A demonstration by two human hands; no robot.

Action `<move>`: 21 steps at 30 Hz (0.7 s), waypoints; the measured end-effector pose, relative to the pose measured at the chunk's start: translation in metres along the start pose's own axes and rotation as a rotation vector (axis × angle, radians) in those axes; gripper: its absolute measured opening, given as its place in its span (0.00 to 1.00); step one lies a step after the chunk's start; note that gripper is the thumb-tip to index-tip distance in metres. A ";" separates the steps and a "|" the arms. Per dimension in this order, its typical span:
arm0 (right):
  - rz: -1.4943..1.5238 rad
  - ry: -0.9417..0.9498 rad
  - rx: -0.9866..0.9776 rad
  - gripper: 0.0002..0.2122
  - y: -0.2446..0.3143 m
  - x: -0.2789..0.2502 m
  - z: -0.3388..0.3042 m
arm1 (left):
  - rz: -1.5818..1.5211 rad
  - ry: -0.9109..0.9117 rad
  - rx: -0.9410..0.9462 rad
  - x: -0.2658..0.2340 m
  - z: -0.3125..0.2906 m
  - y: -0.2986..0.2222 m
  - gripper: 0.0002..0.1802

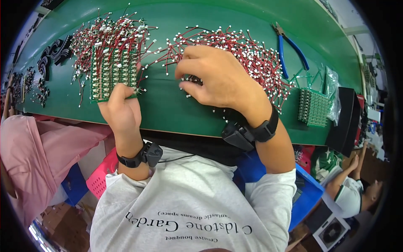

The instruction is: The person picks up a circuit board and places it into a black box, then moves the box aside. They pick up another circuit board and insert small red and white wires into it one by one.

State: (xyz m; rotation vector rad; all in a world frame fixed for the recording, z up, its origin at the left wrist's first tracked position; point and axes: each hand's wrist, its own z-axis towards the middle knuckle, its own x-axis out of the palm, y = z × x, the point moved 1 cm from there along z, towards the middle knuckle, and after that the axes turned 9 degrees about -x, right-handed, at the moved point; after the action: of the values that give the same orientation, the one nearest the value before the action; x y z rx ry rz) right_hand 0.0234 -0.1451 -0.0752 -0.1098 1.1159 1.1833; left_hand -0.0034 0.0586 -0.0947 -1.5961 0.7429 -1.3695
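Note:
My left hand [121,110] grips the near edge of a green circuit board panel [112,71], which carries several red wires with white plugs. My right hand [218,75] hovers over a loose pile of red wire leads with white connectors [252,52] on the green table [168,113]. Its fingers are curled down and pinch a small dark piece from the pile. Both wrists wear black bands with small devices.
Blue-handled pliers [289,46] lie at the back right. A stack of green boards [312,107] and a clear bag [333,90] sit at the right edge. Black parts [54,52] lie at the far left. A person in pink [29,159] sits left, another person [357,189] lower right.

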 end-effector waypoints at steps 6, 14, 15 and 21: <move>0.000 0.256 0.059 0.05 -0.001 0.014 -0.003 | -0.051 -0.004 0.009 -0.003 -0.001 0.005 0.37; 0.130 -0.267 -0.065 0.08 0.004 0.017 0.011 | -0.100 0.029 -0.079 0.004 -0.009 0.014 0.34; 0.268 -0.338 0.002 0.08 0.006 0.017 0.011 | -0.102 0.030 -0.078 0.005 -0.010 0.016 0.34; 0.149 -0.372 -0.137 0.08 0.011 0.024 0.009 | -0.113 0.011 -0.098 0.012 -0.014 0.022 0.27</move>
State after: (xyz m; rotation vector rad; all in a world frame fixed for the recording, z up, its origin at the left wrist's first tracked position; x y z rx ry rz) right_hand 0.0194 -0.1190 -0.0831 0.0875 0.7256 1.3487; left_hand -0.0127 0.0351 -0.1088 -1.7313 0.7464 -1.4423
